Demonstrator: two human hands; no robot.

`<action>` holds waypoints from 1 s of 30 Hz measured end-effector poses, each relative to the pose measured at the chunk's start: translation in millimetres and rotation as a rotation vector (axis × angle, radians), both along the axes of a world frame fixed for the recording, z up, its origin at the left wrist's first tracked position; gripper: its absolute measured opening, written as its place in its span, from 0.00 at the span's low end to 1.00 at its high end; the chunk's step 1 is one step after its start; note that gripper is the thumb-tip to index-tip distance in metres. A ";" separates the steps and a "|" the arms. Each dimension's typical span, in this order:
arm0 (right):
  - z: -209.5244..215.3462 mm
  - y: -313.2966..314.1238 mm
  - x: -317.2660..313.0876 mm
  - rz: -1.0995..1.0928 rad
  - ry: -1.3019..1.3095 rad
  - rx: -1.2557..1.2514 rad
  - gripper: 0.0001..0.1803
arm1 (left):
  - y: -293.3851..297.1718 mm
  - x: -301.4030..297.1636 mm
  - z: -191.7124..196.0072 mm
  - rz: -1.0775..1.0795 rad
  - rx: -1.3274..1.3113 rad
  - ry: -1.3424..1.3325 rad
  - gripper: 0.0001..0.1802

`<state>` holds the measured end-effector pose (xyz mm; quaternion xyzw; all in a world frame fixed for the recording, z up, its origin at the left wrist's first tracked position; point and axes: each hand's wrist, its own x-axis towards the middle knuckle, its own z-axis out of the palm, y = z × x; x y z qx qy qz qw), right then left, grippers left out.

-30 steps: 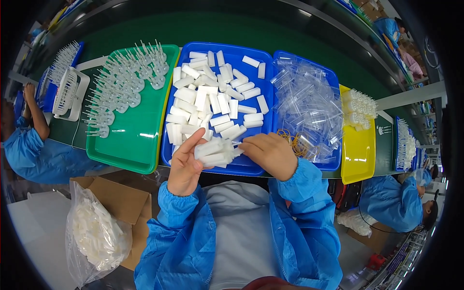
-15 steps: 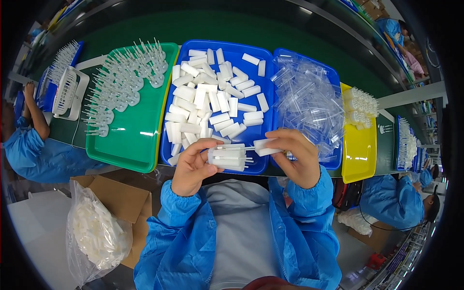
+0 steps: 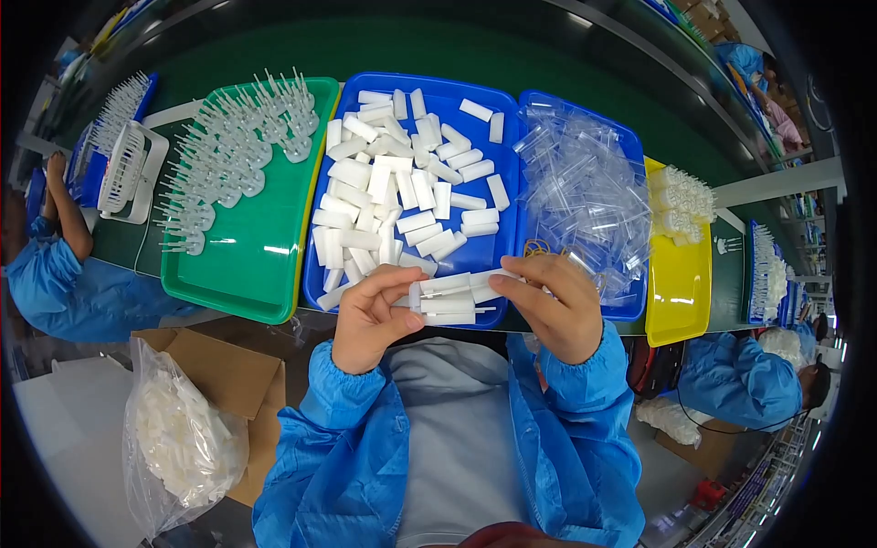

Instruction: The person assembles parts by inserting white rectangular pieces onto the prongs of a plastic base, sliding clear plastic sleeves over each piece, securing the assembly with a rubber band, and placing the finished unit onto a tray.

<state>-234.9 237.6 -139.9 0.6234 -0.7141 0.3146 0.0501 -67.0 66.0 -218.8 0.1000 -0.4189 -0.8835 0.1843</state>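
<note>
Green bench point(image 3: 566, 64), blue tray point(image 3: 498, 96) of white caps point(image 3: 384, 196): left hand point(image 3: 370, 320) and right hand point(image 3: 553, 306) pinch a cap bundle point(image 3: 449, 300) endwise above the tray's near rim; best kept level, ends flush, grip even.

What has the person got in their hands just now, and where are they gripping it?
A small bundle of white plastic sticks, lying crosswise. The left hand pinches its left end, and the right hand pinches its right end, over the near edge of the blue tray.
</note>
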 end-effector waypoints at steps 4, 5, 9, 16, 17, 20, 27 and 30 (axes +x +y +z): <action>1.8 4.2 2.0 -0.005 0.083 0.040 0.20 | -2.4 0.0 0.6 -0.003 -0.108 0.027 0.25; 1.9 5.1 1.9 -0.004 0.083 0.040 0.20 | -2.8 0.3 1.3 -0.004 -0.151 0.022 0.24; 5.2 5.4 1.3 0.029 0.039 0.083 0.21 | -2.9 2.4 0.1 0.020 -0.166 0.016 0.24; 2.1 2.3 -5.8 0.086 -0.028 0.027 0.19 | -3.6 2.1 -7.1 -0.020 -0.138 0.021 0.23; 2.1 2.5 -5.5 0.085 -0.028 0.027 0.19 | -3.6 1.7 -7.2 -0.025 -0.140 0.024 0.23; 3.0 2.1 -4.7 0.081 0.004 0.018 0.19 | -3.5 1.4 -4.1 -0.026 -0.137 0.014 0.22; 10.5 0.7 -3.2 0.106 0.187 0.011 0.20 | -2.7 0.8 -6.2 -0.027 -0.106 -0.001 0.22; 10.3 -0.3 -3.5 0.112 0.216 0.005 0.20 | -3.5 0.9 -7.5 -0.045 -0.148 -0.012 0.22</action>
